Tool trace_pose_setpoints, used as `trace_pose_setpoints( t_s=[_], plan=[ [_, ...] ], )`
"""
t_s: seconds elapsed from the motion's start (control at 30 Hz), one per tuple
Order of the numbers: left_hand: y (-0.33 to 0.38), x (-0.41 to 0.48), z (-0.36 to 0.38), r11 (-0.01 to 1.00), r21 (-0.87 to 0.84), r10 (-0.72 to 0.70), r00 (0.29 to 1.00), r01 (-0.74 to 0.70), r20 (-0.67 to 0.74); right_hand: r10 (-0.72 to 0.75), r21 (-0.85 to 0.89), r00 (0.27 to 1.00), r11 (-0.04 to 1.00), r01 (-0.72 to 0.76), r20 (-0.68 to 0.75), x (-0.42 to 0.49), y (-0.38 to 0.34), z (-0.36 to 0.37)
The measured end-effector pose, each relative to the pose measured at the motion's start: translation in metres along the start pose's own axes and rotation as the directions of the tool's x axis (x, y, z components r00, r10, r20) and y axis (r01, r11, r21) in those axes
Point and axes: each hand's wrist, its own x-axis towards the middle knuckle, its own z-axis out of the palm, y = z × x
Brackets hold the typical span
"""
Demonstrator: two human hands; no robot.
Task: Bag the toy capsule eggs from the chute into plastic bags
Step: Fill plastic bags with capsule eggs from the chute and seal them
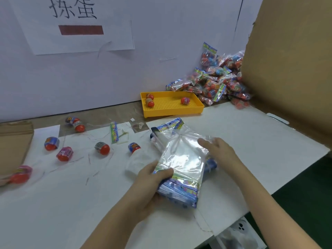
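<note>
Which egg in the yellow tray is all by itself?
The egg toward the right end of the yellow tray. The other two eggs sit close together at its left end.

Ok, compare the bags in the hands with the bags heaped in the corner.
The bags in the hands are empty and flat; the heaped bags bulge with eggs. The held bags form a neat stack, gripped by the left hand; the heaped ones lie loose in the corner. Both are clear plastic with colourful tops.
</note>
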Motion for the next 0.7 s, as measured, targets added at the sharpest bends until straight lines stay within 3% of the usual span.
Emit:
trace_pose_setpoints(
  t_s=[0.07,0.23,0.47,0.5,0.57,0.6,0.63,0.67,0.7],
  plan=[
    [0.0,0.0,-0.003,0.999,0.03,0.046,0.999,-0.045,-0.016,0.028,-0.03,0.993,0.999,-0.025,0.112,0.004,-0.008,0.0],
    [0.004,-0.002,-0.013,0.996,0.046,0.084,0.996,-0.082,-0.033,0.119,0.118,0.956,0.981,-0.155,0.268,0.011,-0.022,-0.012],
    [0.006,-0.032,-0.054,0.995,0.015,0.097,0.995,-0.097,-0.006,0.052,0.008,0.962,0.998,-0.056,0.268,0.006,-0.017,-0.006],
    [0.009,-0.039,-0.064,0.994,0.002,0.11,0.994,-0.11,-0.023,0.045,-0.038,0.975,0.999,-0.037,0.217,0.003,-0.018,-0.003],
    [0.016,-0.051,-0.084,0.987,-0.024,0.157,0.984,-0.159,-0.08,-0.081,-0.245,0.995,0.967,0.063,-0.065,-0.011,-0.021,0.003],
    [0.02,-0.056,-0.092,0.98,-0.041,0.191,0.974,-0.197,-0.119,-0.254,-0.371,0.946,0.914,0.166,-0.201,-0.021,-0.023,0.008],
    [0.025,-0.059,-0.1,0.968,-0.063,0.229,0.96,-0.242,-0.162,-0.422,-0.49,0.875,0.83,0.267,-0.238,-0.031,-0.026,0.015],
    [0.029,-0.061,-0.107,0.955,-0.084,0.264,0.943,-0.285,-0.203,-0.539,-0.575,0.82,0.739,0.351,-0.192,-0.041,-0.031,0.023],
    [0.032,-0.061,-0.114,0.943,-0.096,0.29,0.927,-0.319,-0.238,-0.577,-0.638,0.812,0.656,0.403,-0.08,-0.048,-0.037,0.032]
  ],
)
